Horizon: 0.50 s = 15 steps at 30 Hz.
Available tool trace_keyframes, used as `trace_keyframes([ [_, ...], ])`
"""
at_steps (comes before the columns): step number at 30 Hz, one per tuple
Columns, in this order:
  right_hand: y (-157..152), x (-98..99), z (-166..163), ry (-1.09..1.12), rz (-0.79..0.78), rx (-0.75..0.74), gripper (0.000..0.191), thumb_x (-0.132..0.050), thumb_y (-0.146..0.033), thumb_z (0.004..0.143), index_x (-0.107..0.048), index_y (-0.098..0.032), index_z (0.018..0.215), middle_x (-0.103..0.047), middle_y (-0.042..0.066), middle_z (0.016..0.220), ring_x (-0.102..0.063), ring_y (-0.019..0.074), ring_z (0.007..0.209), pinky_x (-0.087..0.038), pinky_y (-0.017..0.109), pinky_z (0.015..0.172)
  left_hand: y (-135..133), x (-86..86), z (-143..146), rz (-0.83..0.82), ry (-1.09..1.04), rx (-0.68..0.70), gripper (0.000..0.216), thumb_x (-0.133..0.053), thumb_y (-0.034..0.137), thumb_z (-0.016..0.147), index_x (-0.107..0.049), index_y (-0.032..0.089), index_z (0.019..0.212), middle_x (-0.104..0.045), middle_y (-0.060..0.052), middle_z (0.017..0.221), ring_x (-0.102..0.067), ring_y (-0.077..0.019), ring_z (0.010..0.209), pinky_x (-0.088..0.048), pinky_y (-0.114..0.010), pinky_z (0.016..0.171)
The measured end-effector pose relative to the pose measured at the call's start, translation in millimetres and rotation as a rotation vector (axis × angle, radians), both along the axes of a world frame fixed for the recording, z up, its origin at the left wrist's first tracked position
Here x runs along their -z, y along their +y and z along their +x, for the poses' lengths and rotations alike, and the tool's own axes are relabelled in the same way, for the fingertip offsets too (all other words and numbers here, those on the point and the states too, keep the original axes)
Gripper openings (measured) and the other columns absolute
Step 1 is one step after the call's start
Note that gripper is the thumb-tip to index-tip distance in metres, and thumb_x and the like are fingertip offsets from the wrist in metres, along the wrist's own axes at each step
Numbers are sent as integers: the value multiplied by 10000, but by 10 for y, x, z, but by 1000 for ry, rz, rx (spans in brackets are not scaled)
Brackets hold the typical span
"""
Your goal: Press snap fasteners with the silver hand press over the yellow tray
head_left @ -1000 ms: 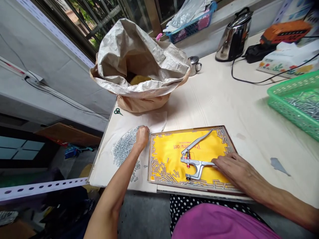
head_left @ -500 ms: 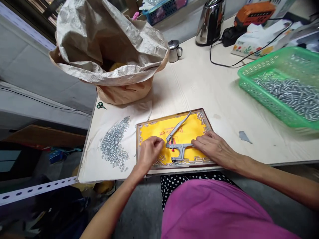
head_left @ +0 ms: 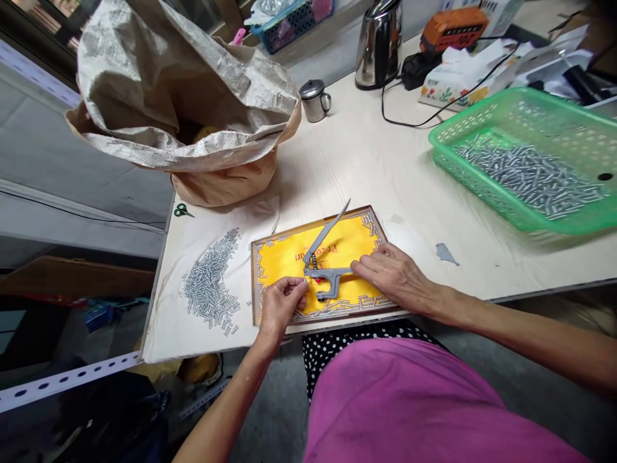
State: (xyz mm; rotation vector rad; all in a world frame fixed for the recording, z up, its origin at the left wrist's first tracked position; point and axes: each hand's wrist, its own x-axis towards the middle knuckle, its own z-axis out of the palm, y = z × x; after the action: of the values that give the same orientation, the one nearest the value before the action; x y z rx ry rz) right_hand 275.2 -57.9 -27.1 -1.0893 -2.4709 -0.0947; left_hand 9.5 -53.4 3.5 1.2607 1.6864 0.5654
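Observation:
Grey snap-fastener pliers (head_left: 330,275) lie over a shallow tray (head_left: 255,283) lined with a yellow sheet (head_left: 284,260), one handle raised. My right hand (head_left: 390,273) is closed on the end of their lower handle at the tray's right side. Close to the left of the jaws, my left hand (head_left: 282,302) has thumb and forefinger pinched together; whatever is between them is too small to name. Small metal pieces (head_left: 332,307) line the edges of the tray. A heap of similar metal pieces (head_left: 209,283) lies on a white cloth (head_left: 168,315) left of the tray.
A large open sack (head_left: 226,180) stands behind the heap, with green-handled scissors (head_left: 183,210) near it. At right is a green basket (head_left: 482,186) of metal pieces. A lidded metal cup (head_left: 314,103), a kettle (head_left: 378,48) and a cable (head_left: 409,124) are farther back.
The camera view has shifted, so the scene sits farther left. My left hand has moved slightly lower beside the pliers' jaws, still pinched. My right hand keeps its hold on the handle.

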Motion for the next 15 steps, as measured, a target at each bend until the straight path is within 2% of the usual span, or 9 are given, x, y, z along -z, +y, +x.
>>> trace_keyframes([
  [2,31,-37,-1,-26,47,2,287,-316,-101,1011,-582,-188,948,-608,2,758,-453,160,688,-295,335,732,-26,-12,47,-70,-132,-103,347,-778,447,691,-710,132,820,-667,-5,634,-583,-111,529,-502,-233,553],
  [5,63,-51,-17,-36,103,-12,292,-308,-100,1017,-578,-176,936,-602,0,749,-458,157,683,-289,340,722,-58,0,118,-80,-185,-148,394,-836,469,596,-726,128,758,-673,-6,627,-572,-92,536,-486,-210,557],
  [9,72,-24,-43,-39,81,-32,302,-298,-83,1010,-572,-173,919,-601,8,767,-456,157,691,-276,340,713,-70,60,168,-108,-174,-150,370,-839,456,589,-737,132,736,-670,-7,595,-574,-94,528,-480,-212,560],
  [15,86,17,-58,-60,9,-16,313,-277,-77,1003,-567,-181,946,-610,7,784,-444,165,682,-262,350,726,-43,87,203,-166,-125,-157,240,-820,349,636,-724,138,699,-654,10,546,-572,-90,487,-459,-199,528],
])
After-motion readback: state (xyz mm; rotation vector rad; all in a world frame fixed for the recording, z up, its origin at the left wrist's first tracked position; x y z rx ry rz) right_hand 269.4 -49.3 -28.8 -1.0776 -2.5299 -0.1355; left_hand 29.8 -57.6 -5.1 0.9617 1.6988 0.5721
